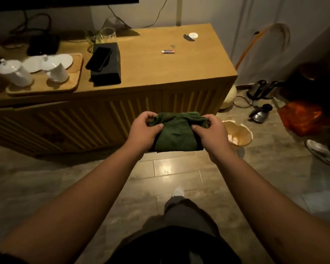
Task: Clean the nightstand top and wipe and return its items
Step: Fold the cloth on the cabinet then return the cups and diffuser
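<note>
A long wooden nightstand [160,73] with a slatted front fills the upper half of the view, standing on a glossy tiled floor [170,172]. On its left end sits a wooden tray [75,80] carrying two upturned white cups [57,70] and white saucers. Just right of the tray lies a black box [107,73] with a dark phone [99,58] resting on top; clear glasses [108,34] stand behind it. A small tube-like item [168,51] and a white cap [193,35] lie well apart on the bare right part of the top. A wastebasket [240,134] stands on the floor by the right corner.

In front of the nightstand, below its top, a folded green cloth [176,134] is held between the hands. The left hand [144,130] pinches its left upper edge, the right hand [211,130] its right upper edge, thumbs on the near face, fingers curled behind.
</note>
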`<state>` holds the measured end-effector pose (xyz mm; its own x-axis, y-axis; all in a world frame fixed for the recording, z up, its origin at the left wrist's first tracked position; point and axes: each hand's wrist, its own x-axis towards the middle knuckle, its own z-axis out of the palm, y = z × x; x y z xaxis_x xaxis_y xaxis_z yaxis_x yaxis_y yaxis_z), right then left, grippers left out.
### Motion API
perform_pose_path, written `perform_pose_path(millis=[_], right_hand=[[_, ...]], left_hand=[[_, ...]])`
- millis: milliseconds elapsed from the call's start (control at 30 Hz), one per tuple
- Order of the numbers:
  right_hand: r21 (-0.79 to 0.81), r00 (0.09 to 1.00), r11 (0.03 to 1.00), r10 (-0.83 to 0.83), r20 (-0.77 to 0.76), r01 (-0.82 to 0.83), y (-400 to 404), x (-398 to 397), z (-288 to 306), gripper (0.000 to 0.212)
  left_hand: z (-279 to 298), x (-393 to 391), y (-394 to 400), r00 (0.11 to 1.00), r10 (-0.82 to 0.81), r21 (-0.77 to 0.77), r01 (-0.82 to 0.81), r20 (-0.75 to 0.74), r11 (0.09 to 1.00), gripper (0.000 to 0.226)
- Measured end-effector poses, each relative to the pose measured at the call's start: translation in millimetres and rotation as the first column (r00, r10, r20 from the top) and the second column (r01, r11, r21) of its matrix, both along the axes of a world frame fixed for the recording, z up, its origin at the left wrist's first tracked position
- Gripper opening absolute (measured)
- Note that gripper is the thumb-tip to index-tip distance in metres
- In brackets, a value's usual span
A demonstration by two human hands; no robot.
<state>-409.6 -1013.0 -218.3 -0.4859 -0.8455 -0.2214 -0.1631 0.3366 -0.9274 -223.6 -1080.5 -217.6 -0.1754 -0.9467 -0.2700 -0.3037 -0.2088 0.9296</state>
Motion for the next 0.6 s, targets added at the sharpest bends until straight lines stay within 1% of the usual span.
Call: perform_pose_path(millis=[33, 167, 333, 467, 533, 600], right_hand=[[0.001, 1.0, 1.0, -0.007, -0.001, 0.007, -33, -18, -3, 0.017], [0.049, 0.997, 0.998, 0.033, -0.066, -0.03, -124, -59, -11, 0.016], [0.1, 0.991, 0.994, 0.044, -0.122, -0.032, -235, -91, -32, 0.017], [0.151, 0.987, 0.988, 0.039, -0.156, -0.015, -313, -110, -67, 0.024], [0.162, 0.984, 0.987, 0.028, -0.174, 0.001, -343, -116, -84, 0.027], [0.189, 0.988, 0.981, -0.005, -0.156, 0.035, -374, -122, -102, 0.03]], left_hand=[[-4, -18, -32, 1.0, 0.001, 0.0, -0.001, 0.019, 1.0, 0.019], [-13, -60, -119, 0.995, 0.021, 0.014, -0.023, 0.1, 1.0, 0.019], [-37, -89, -218, 0.983, 0.032, 0.017, -0.036, 0.181, 0.999, 0.017], [-70, -111, -301, 0.98, 0.003, 0.078, -0.018, 0.197, 0.997, 0.018], [-85, -121, -336, 0.975, -0.044, 0.083, 0.026, 0.217, 0.996, 0.019], [-97, -129, -371, 0.964, -0.103, 0.102, 0.08, 0.244, 0.992, 0.022]])
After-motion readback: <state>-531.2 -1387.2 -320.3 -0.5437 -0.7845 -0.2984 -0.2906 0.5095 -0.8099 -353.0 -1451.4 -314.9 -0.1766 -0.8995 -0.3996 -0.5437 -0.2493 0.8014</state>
